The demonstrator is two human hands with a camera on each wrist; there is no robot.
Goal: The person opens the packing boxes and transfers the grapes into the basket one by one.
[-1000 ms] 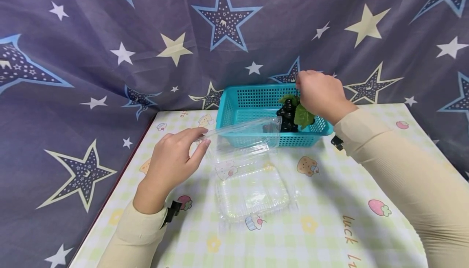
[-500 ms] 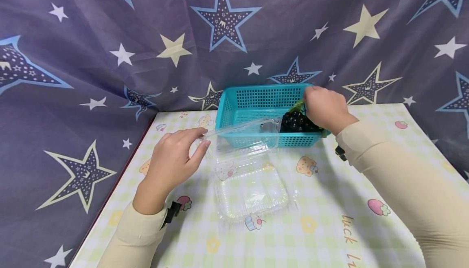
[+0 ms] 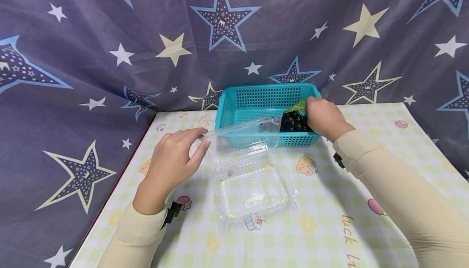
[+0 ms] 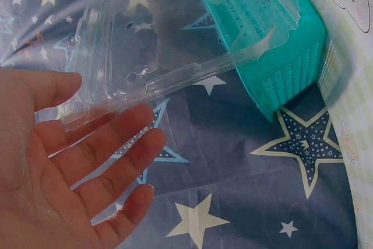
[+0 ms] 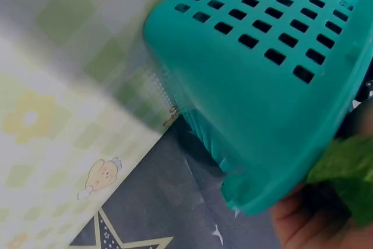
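My left hand [image 3: 170, 168] pinches the edge of a raised clear plastic lid [image 3: 245, 135] between thumb and forefinger; the other fingers spread loosely below it in the left wrist view. The lid belongs to a clear clamshell container [image 3: 254, 190] standing on the table. A bunch of black grapes [image 3: 294, 122] with a green leaf [image 3: 297, 106] lies in the right end of a teal basket [image 3: 250, 97]. My right hand [image 3: 324, 115] is at that end, its fingers curled at the basket's rim, close beside the leaf [image 5: 349, 170] in the right wrist view. Its thumb is hidden.
The table [image 3: 315, 235] wears a checked, cartoon-printed cloth. Behind it hangs a dark star-patterned curtain [image 3: 278, 27], near the basket's back wall. The raised lid overlaps the basket's front in the head view.
The grapes have been lowered from hanging upright to lying in the basket's right end. My right hand has let their top go and moved down to the rim. The left hand stays still.
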